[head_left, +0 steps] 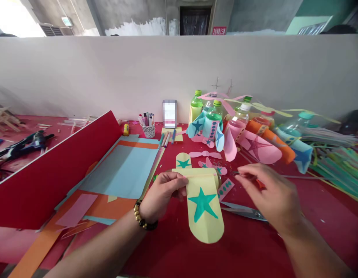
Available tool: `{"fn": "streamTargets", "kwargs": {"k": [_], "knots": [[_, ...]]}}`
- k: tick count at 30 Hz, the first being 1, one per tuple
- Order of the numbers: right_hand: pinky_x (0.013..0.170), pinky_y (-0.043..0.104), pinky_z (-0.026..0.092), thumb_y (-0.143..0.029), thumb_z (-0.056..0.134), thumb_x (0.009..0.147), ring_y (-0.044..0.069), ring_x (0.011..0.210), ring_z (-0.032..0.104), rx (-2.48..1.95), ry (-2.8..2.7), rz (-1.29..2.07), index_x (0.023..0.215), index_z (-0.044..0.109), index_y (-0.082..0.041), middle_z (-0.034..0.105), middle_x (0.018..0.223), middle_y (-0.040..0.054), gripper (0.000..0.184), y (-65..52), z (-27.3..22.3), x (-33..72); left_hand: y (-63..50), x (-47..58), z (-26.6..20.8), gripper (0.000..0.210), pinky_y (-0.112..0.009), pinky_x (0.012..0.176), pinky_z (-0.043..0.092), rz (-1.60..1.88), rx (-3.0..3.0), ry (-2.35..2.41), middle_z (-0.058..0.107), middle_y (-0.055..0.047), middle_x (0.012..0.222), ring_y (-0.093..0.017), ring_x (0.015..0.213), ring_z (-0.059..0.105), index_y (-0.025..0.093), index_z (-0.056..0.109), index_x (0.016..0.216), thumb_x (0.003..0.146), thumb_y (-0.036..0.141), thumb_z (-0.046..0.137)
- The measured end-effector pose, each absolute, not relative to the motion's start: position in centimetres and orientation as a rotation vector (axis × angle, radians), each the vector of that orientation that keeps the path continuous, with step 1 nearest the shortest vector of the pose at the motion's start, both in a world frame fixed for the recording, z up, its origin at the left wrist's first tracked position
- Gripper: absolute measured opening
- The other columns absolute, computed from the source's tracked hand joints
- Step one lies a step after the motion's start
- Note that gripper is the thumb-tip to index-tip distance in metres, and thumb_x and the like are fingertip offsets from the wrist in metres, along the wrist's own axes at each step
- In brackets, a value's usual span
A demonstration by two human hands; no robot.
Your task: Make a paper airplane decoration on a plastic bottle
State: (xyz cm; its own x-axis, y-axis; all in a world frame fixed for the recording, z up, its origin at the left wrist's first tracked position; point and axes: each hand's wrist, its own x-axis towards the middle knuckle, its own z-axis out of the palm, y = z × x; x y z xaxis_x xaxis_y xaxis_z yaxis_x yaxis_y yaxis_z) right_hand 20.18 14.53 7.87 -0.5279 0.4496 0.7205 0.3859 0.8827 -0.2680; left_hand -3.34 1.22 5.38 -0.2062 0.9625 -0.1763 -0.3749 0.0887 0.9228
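My left hand point(170, 189) is closed, thumb and fingers pinching a pale yellow paper piece point(206, 231) at its upper left. The piece has a rounded lower end and a green star, and its upper part curves round something mostly hidden. A second yellow flap point(184, 158) with a green star sticks out behind it. To the right, my right hand point(268, 193) is closed in a pinch, with a small dark tip showing at the fingertips. What it holds is unclear. Metal scissors point(245, 212) lie on the table below that hand, their handles hidden.
Decorated bottles with paper wings and propellers point(216, 116) stand at the back right. Pink paper cutouts point(206, 154) lie before them. Blue sheets point(129, 166) lie left, beside a slanted red board point(89, 154). A pen cup point(149, 130) and a phone point(170, 114) stand by the white partition.
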Motion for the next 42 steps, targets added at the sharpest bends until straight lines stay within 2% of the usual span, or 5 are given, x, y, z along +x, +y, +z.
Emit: {"fn": "streamTargets", "kwargs": {"k": [3,8,32,38,42], "knots": [[0.083,0.029,0.053,-0.009,0.066,0.083,0.017,0.089,0.066,-0.327,-2.259,0.105,0.106,0.061,-0.018,0.069,0.094,0.0063,0.026,13.2,7.5,17.8,1.2,-3.3,5.4,0.026,-0.019,0.049,0.045,1.387,0.676,1.139,0.061,-0.001,0.053,-0.008,0.046,0.052,0.012,0.061,0.060,0.080,0.028,0.068],[0.087,0.031,0.052,-0.001,0.065,0.081,0.016,0.088,0.065,-0.244,-2.274,0.139,0.100,0.062,-0.015,0.068,0.091,0.0065,0.025,12.8,7.0,17.1,1.2,-3.2,5.6,0.028,-0.018,0.047,0.044,1.331,0.689,1.130,0.062,-0.002,0.053,-0.008,0.045,0.053,0.011,0.061,0.058,0.080,0.028,0.068],[0.076,0.037,0.050,0.009,0.065,0.074,0.020,0.084,0.058,-0.051,-2.287,0.030,0.101,0.065,-0.010,0.060,0.091,0.0106,0.034,12.5,5.6,18.8,1.1,-2.4,5.1,0.026,-0.017,0.045,0.046,1.189,0.603,1.085,0.064,-0.003,0.057,-0.007,0.042,0.053,0.010,0.062,0.065,0.077,0.032,0.071],[0.074,0.034,0.048,0.002,0.062,0.079,0.017,0.081,0.057,-0.209,-2.189,0.243,0.094,0.065,-0.016,0.059,0.089,0.0071,0.023,12.7,5.7,18.6,1.3,-5.0,6.5,0.052,-0.024,0.054,0.045,1.207,1.134,1.593,0.066,-0.006,0.067,-0.012,0.056,0.056,0.012,0.070,0.089,0.089,0.059,0.048],[0.067,0.029,0.049,-0.009,0.061,0.085,0.016,0.077,0.057,-0.360,-2.166,0.528,0.091,0.066,-0.022,0.057,0.091,0.0049,0.015,13.3,5.1,18.6,1.9,-8.2,6.2,0.057,-0.034,0.085,0.045,1.001,1.677,2.156,0.066,-0.009,0.109,-0.026,0.103,0.056,0.020,0.064,0.117,0.080,0.063,0.060]]}}
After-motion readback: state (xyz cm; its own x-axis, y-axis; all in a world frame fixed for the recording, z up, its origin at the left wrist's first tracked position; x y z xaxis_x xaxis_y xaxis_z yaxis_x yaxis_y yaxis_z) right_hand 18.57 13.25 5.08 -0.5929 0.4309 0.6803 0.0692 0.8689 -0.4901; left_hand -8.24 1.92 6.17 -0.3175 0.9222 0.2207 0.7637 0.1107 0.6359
